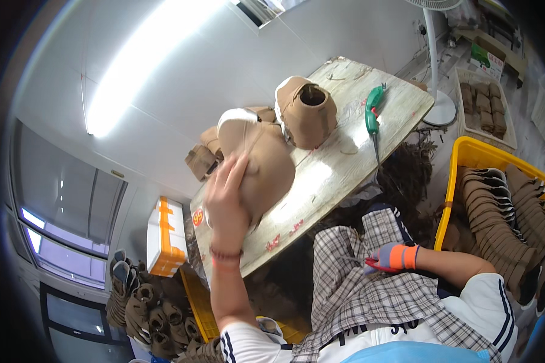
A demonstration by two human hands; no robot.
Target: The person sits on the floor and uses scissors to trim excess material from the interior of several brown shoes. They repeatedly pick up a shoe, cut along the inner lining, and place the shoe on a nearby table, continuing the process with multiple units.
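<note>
My left hand (227,193), bare with a bracelet at the wrist, grips the near side of a large brown shoe upper (269,172) with a white edge at its top. The fingers lie across its surface and the thumb is hidden; the upper is partly blurred. My right hand (396,257), in a purple and orange glove, rests over my plaid apron (351,296). It is closed on small red-handled scissors (374,264), mostly covered by the fingers. Beyond my left hand, another brown upper (312,118) with a round opening stands on the table (330,178), beside further brown pieces (203,158).
A green electric cutter (374,112) with a cord lies toward the table's right. A yellow crate (457,175) of stacked brown uppers stands at right, near a white bin (502,140) and a fan (439,109). At left are a taped white box (163,239) and piled uppers (157,320).
</note>
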